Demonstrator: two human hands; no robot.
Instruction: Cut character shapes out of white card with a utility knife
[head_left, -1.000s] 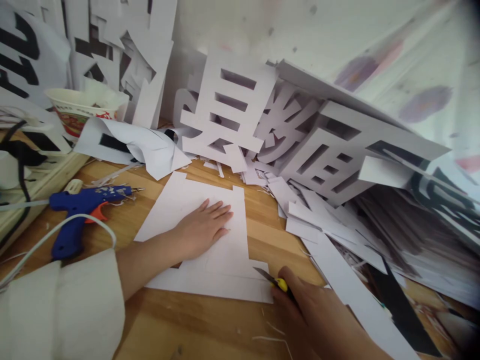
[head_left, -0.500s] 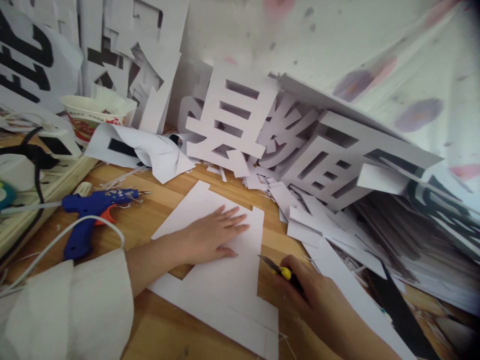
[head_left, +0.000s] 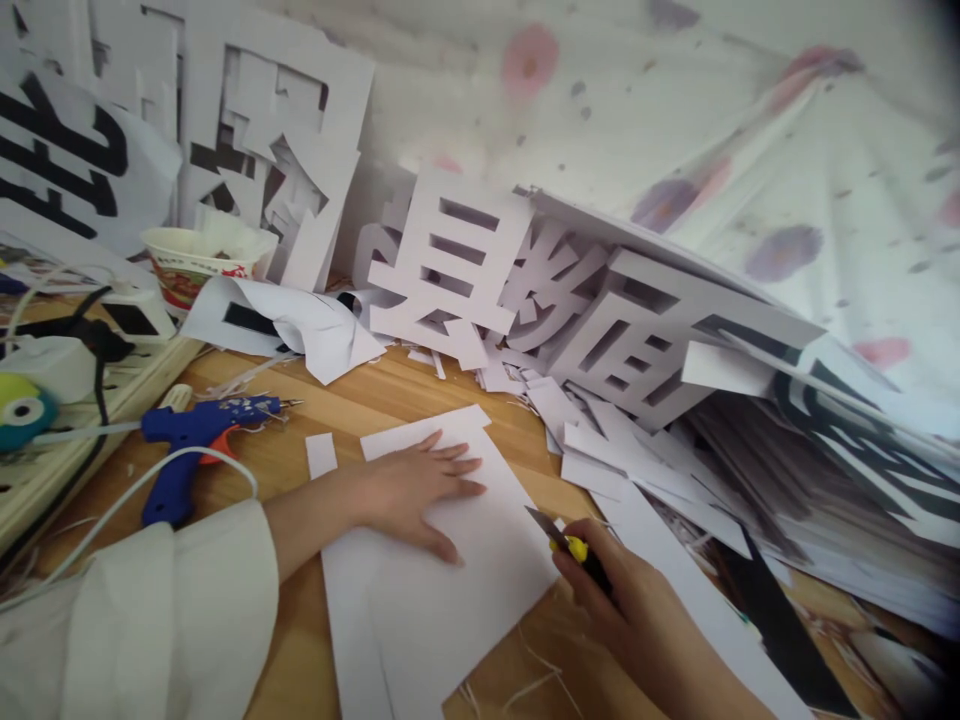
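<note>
A white cut-out sheet (head_left: 450, 610) lies on the wooden table in front of me. My left hand (head_left: 409, 495) rests flat on its upper part, fingers spread. To the right of the sheet, my right hand (head_left: 630, 600) is wrapped round a utility knife (head_left: 576, 549) with a yellow and black handle. The knife's blade points up and left, close to the sheet's right edge; whether it touches I cannot tell. A small white strip end (head_left: 322, 455) shows beyond my left wrist.
At left lie a blue glue gun (head_left: 202, 430) and a power strip (head_left: 142, 385) with plugs. Behind them stands a paper bowl (head_left: 187, 275). White cut-out characters (head_left: 450, 260) lean along the back. Scraps (head_left: 600, 450) and a black strip (head_left: 787, 620) lie to the right.
The sheet has turned under my left hand, so its edges now slant differently. My left hand stays spread on it. The knife remains in my right hand. The view has tilted up somewhat.
</note>
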